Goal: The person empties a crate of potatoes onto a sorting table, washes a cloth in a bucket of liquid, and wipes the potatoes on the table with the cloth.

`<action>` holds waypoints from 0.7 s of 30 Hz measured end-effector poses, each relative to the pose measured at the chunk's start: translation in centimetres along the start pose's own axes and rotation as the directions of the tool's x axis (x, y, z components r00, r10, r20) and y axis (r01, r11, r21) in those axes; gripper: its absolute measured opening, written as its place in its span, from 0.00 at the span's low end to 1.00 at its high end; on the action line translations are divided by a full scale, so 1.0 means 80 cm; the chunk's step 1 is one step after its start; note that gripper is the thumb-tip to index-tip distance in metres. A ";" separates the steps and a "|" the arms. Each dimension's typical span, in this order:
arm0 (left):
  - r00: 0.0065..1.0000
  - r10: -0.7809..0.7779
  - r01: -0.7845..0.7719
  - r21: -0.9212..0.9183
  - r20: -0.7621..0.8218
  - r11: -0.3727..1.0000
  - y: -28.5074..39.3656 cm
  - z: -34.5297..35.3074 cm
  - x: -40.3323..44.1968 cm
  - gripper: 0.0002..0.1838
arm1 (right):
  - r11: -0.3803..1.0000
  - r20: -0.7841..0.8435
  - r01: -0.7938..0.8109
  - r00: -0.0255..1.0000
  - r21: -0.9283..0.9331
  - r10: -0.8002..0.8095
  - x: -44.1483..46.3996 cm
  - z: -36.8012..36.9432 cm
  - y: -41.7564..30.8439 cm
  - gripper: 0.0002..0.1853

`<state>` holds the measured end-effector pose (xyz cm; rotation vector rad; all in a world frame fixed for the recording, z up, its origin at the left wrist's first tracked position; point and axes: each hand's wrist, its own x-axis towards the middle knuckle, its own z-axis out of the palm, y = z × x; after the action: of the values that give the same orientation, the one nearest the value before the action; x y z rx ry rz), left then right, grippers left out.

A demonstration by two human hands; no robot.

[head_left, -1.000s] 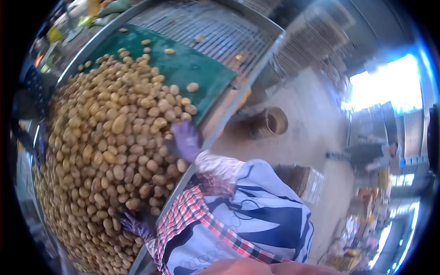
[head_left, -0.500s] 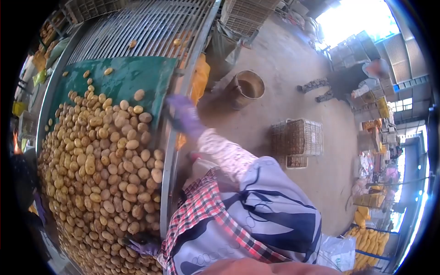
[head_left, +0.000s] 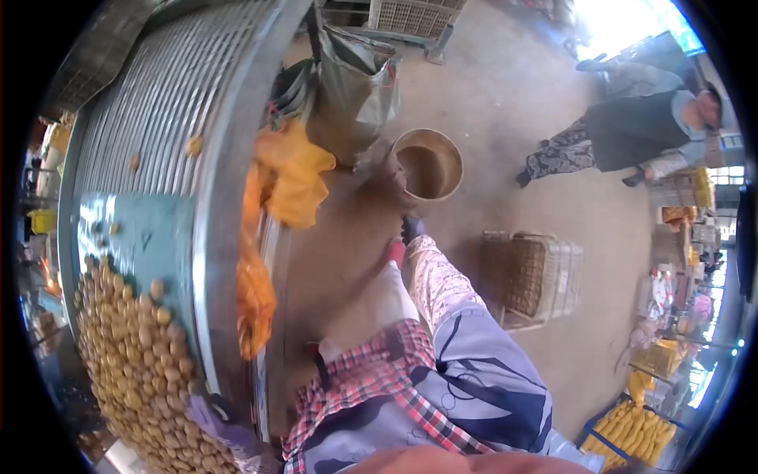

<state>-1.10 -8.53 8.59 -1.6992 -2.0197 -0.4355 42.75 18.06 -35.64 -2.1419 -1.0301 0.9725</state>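
Right hand [head_left: 411, 227] is swinging further out from the bench [head_left: 215, 272] than half a second ago, now pointing toward the bucket [head_left: 452, 175] on the floor. It's looking small and dark; can't tell if its fingers are spread or pinching anything. Potatoes [head_left: 130, 371] are lying heaped on the bench at lower left, partly over the green sheet [head_left: 146, 245], with two strays sitting on the slats [head_left: 170, 95]. Left hand [head_left: 215, 423] is resting at the heap's near edge, touching potatoes; blur is hiding its grip. Orange netting [head_left: 296, 178] is hanging beside the rail.
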 end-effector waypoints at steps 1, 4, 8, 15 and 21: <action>0.902 -0.202 0.275 -0.145 0.382 0.951 0.036 0.018 0.018 0.14 | 0.999 0.038 -0.015 0.999 0.029 0.013 0.040 0.025 0.035 0.18; 0.929 0.213 -0.126 -0.284 0.302 0.950 0.135 0.096 0.046 0.14 | 0.915 0.186 -0.029 0.981 0.401 -0.051 0.162 0.161 0.212 0.19; 0.739 0.144 0.108 -0.326 0.658 0.939 0.272 0.133 0.137 0.13 | 0.995 0.279 -0.044 0.960 0.086 0.019 0.157 0.103 0.045 0.26; 0.429 -0.130 0.667 -0.216 0.894 0.713 0.292 0.269 0.085 0.08 | 0.922 0.360 -0.244 0.924 0.302 0.126 0.173 0.082 0.036 0.33; -0.130 0.314 0.800 0.287 0.940 -0.528 0.398 0.588 0.025 0.28 | 0.894 0.088 0.338 0.922 0.294 -0.378 0.147 -0.101 -0.093 0.20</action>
<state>23.15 23.46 -31.71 -0.2325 1.1409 0.7827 51.30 30.39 -29.82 -1.6022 -1.2286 1.0268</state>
